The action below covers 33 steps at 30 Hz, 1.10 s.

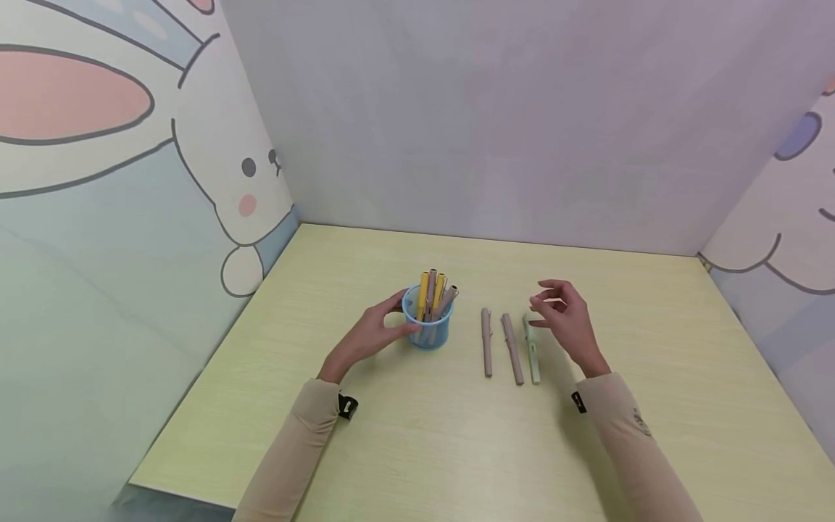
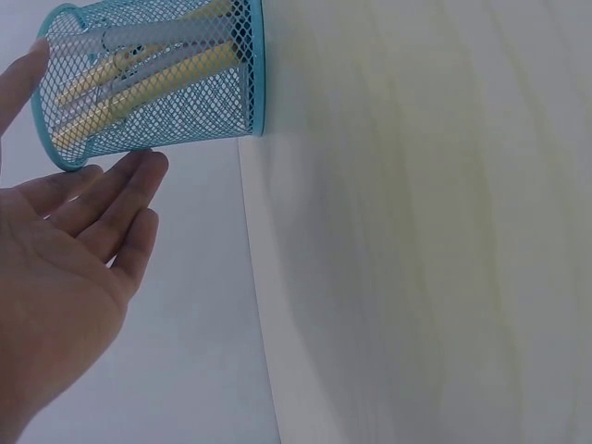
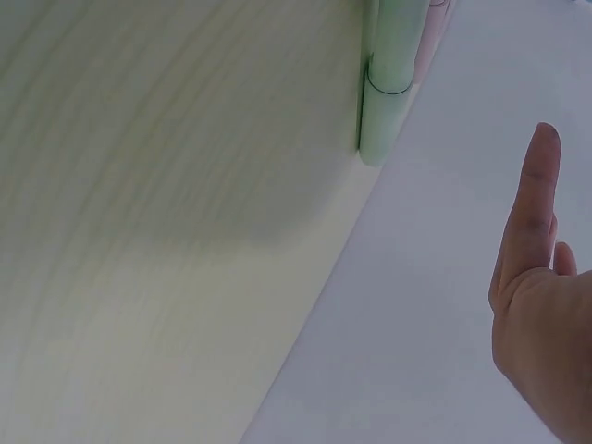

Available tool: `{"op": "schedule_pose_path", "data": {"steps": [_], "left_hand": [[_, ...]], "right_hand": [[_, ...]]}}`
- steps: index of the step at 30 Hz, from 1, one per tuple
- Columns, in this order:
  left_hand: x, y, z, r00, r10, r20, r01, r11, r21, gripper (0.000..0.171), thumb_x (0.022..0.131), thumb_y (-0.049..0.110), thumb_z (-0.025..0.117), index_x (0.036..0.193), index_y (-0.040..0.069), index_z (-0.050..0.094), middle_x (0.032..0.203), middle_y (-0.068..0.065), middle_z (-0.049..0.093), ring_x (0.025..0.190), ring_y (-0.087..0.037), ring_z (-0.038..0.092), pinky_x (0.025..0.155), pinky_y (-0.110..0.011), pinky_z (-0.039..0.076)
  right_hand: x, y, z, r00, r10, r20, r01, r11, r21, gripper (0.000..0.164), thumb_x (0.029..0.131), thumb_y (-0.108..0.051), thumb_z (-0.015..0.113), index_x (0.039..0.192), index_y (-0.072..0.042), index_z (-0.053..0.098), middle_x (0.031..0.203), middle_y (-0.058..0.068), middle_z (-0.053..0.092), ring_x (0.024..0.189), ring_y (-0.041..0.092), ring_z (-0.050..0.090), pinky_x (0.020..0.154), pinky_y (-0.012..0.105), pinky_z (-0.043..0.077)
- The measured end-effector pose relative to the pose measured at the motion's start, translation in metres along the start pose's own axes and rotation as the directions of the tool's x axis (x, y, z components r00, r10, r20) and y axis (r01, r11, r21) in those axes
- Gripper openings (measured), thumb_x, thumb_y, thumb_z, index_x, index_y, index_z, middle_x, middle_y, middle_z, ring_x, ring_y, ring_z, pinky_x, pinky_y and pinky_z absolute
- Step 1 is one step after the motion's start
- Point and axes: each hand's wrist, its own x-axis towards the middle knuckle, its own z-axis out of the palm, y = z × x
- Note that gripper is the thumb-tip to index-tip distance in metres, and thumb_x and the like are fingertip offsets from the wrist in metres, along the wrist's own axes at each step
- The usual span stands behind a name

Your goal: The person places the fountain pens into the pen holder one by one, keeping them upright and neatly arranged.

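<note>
My left hand holds a light-blue mesh pen holder by its side, thumb at the near side and fingers behind it. In the left wrist view the fingers lie along the mesh of the pen holder. Yellow pens and greyish-mauve pens stand in it. Over the far end of a pale green pen is my right hand, its fingers loosely bent and nothing between them. In the right wrist view this hand appears apart from the green pen.
To the left of the green pen, two greyish-mauve pens lie roughly side by side on the pale wood-look table. A plain light wall closes off the back, and cartoon-printed panels stand at both sides.
</note>
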Motion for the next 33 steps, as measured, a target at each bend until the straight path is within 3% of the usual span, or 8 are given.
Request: {"op": "schedule_pose_path", "data": {"steps": [23, 33], "left_hand": [[-0.001, 0.001, -0.001, 1.0, 0.0, 0.004, 0.0, 1.0, -0.011, 0.079, 0.098, 0.042, 0.072, 0.163, 0.016, 0.034, 0.145, -0.008, 0.058, 0.136, -0.028, 0.05, 0.113, -0.061, 0.033], [-0.001, 0.0, -0.001, 1.0, -0.004, 0.006, 0.005, 1.0, -0.012, 0.079, 0.098, 0.041, 0.072, 0.163, 0.016, 0.034, 0.144, -0.008, 0.058, 0.135, -0.027, 0.05, 0.114, -0.06, 0.033]], "right_hand": [[-0.002, 0.011, -0.015, 0.993, 0.106, 0.06, -0.105, 0.994, -0.025, 0.04, 0.104, -0.01, 0.063, 0.136, 0.007, 0.047, 0.106, 0.011, 0.056, 0.093, 0.021, 0.07, 0.074, 0.039, 0.061], [-0.003, 0.008, -0.02, 0.976, 0.189, 0.107, -0.181, 0.98, -0.078, 0.048, 0.107, -0.012, 0.059, 0.144, 0.012, 0.04, 0.116, 0.022, 0.053, 0.093, 0.017, 0.07, 0.076, 0.037, 0.061]]}}
